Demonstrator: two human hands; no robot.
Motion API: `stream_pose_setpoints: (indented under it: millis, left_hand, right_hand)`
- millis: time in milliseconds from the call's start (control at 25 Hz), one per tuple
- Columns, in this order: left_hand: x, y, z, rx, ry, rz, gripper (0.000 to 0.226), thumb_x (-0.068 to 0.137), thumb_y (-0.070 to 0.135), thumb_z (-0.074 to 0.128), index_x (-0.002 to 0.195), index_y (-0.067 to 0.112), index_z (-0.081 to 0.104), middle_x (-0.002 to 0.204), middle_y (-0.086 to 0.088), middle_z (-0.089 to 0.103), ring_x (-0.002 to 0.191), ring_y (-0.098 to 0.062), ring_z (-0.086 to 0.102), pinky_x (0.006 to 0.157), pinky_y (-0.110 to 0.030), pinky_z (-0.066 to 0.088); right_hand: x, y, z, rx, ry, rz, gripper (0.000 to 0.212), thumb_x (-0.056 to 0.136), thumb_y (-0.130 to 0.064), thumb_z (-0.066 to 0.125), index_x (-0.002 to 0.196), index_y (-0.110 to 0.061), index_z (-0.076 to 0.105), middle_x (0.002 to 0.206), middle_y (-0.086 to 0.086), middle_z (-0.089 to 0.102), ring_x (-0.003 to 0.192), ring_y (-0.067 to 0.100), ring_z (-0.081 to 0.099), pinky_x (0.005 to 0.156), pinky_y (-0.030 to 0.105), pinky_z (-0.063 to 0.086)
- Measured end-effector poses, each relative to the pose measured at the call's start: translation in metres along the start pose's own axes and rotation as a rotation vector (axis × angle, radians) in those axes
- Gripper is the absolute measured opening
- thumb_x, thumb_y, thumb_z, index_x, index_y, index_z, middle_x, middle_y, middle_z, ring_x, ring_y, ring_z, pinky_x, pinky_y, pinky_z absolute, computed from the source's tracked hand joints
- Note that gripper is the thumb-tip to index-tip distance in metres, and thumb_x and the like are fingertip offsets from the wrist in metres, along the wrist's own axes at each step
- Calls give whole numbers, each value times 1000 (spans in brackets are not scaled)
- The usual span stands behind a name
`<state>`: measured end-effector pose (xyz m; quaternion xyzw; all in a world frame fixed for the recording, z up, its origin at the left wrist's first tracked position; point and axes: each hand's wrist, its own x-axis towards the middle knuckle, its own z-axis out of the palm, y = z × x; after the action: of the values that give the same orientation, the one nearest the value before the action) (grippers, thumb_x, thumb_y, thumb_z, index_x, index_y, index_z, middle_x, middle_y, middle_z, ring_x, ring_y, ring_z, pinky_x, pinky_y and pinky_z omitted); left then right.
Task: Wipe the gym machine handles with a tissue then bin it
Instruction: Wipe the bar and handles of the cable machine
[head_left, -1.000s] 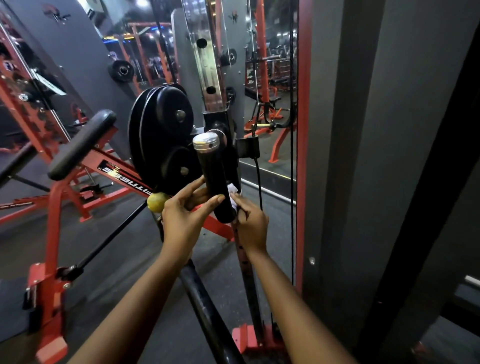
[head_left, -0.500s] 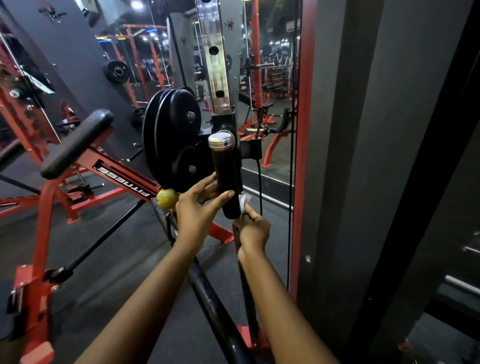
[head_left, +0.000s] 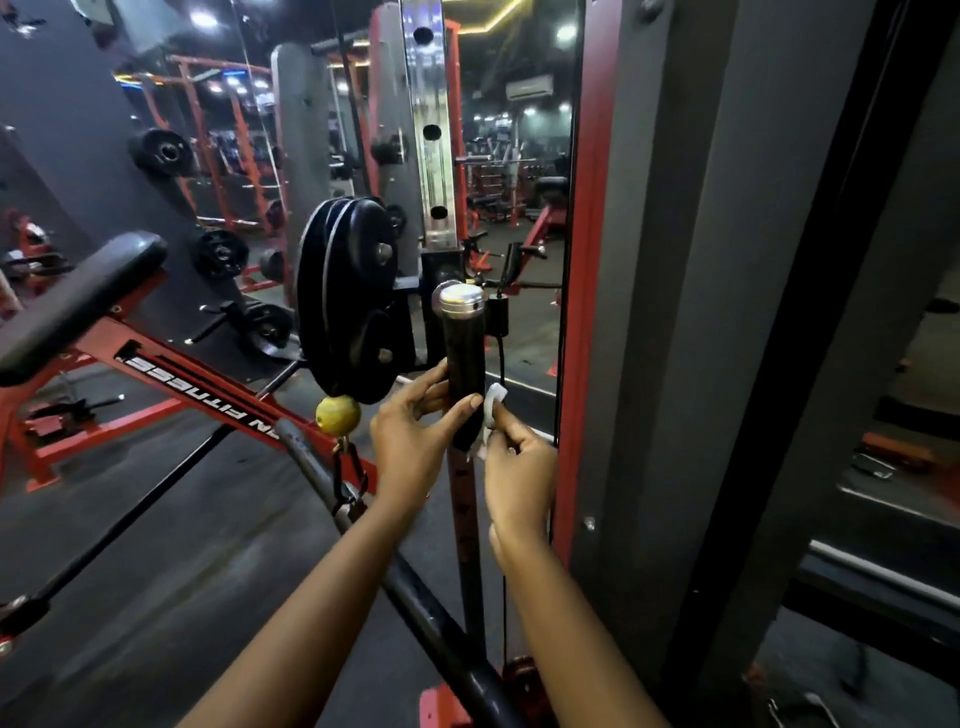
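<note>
A black machine handle (head_left: 466, 358) with a silver end cap stands upright in the middle of the view. My left hand (head_left: 415, 441) wraps its thumb and fingers around the handle's lower part. My right hand (head_left: 519, 467) pinches a small white tissue (head_left: 492, 402) and presses it against the handle's lower right side. No bin is in view.
Stacked black weight plates (head_left: 348, 301) hang just left of the handle, with a yellow ball (head_left: 337, 414) on a clip below. A dark bar (head_left: 415, 587) runs diagonally under my arms. A black pad (head_left: 78, 301) on a red frame sits left. A grey pillar (head_left: 675, 312) stands right.
My view has shifted a little, so the handle sits further right and lower. Both hands stay at the handle's lower end; the tissue hand has slid slightly lower beside it.
</note>
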<state>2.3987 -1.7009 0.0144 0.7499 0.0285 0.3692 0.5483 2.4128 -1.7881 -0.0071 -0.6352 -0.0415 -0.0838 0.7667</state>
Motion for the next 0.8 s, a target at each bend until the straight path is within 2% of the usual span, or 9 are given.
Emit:
stream_pose_setpoints:
  millis: [160,280,400,480,560,640,680,800]
  left_hand:
    - [8,-7,-7,-115,-79,-68,36,78,45,61,112,34,61,107,7,68,102,-4,63,93,-38,51]
    - [16,-12,-14,-183,-179,-70,33,81,51,54,110,37,63,106,6,70,104,-8,63,93,-41,51]
    - [23,-14,-20,-223,-258,-39,36,85,46,52,114,28,64,104,8,70,102,-3,63,90,-32,52]
    - [29,-14,-22,-233,-317,-30,33,87,40,54,114,25,63,103,13,68,98,8,60,86,-16,49]
    - [34,-16,-21,-269,-374,-39,29,87,30,58,115,22,62,102,11,67,95,10,60,82,-9,46]
    - [37,-20,-20,-293,-393,-34,31,86,26,60,115,16,63,104,6,68,99,3,62,86,-13,47]
    - [38,-20,-20,-306,-401,-29,31,86,24,61,116,16,63,104,7,67,98,4,62,86,-12,47]
    - [39,-21,-23,-327,-434,6,28,87,17,62,114,23,60,95,19,63,87,18,58,77,-2,44]
  right_hand:
    - [-3,-27,10,-114,65,-200,30,90,0,51,116,-12,62,109,-5,67,91,-5,59,71,-1,41]
    - [-4,-47,19,-212,130,-360,33,88,3,51,117,-9,61,112,-1,66,100,-3,55,76,-5,37]
    - [0,-66,24,-289,245,-617,36,85,6,53,117,-10,61,116,-1,64,108,-2,56,91,5,41]
    - [9,-79,24,-467,219,-808,38,84,6,52,117,-10,61,118,1,64,112,6,56,98,15,40]
    - [18,-92,26,-728,123,-886,38,83,-2,45,115,-11,64,115,2,65,109,13,57,98,16,38]
    - [22,-103,27,-925,75,-926,44,80,-16,35,112,-11,66,111,3,67,103,18,58,93,17,37]
    - [22,-105,25,-995,80,-968,46,79,-19,33,110,-10,66,109,4,68,101,20,59,92,18,38]
    - [10,-106,15,-1126,108,-1158,31,82,-10,47,104,-7,68,103,6,68,97,18,56,89,21,41]
